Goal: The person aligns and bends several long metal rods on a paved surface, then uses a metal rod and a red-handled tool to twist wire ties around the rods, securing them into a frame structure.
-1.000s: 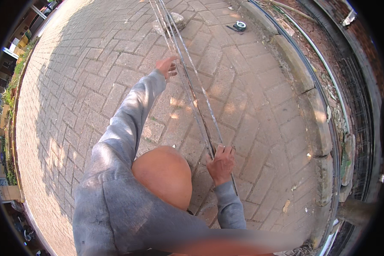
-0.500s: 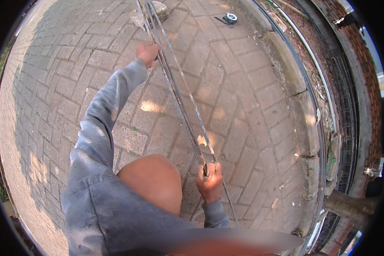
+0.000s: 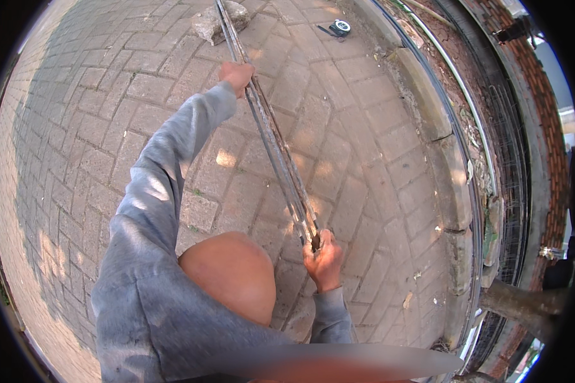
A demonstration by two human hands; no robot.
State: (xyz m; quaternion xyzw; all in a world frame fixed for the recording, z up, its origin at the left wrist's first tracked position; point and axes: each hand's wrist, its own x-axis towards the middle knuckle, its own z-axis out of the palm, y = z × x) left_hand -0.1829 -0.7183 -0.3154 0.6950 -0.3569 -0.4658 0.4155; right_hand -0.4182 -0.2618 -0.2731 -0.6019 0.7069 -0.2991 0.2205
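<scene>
A long bundle of thin metal bars (image 3: pixel 271 137) runs from near my knee up over the brick paving, its far part resting on a rough stone block (image 3: pixel 214 22). My left hand (image 3: pixel 236 75), on an outstretched grey-sleeved arm, grips the bundle well along its length. At the near end my right hand (image 3: pixel 324 258) is closed around the bars. My bare knee (image 3: pixel 230 274) sits just left of the right hand.
A tape measure (image 3: pixel 342 27) lies on the pavers at the far end. A raised kerb (image 3: pixel 437 127) borders the paving on the right, with a long pale pipe (image 3: pixel 476 134), a wire fence and a brick wall (image 3: pixel 546 134) beyond it. A loose stone (image 3: pixel 300 319) lies under my right forearm.
The near end of the bars has come up off the paving with my right hand closed on it. My left hand has kept its grip farther along the bundle.
</scene>
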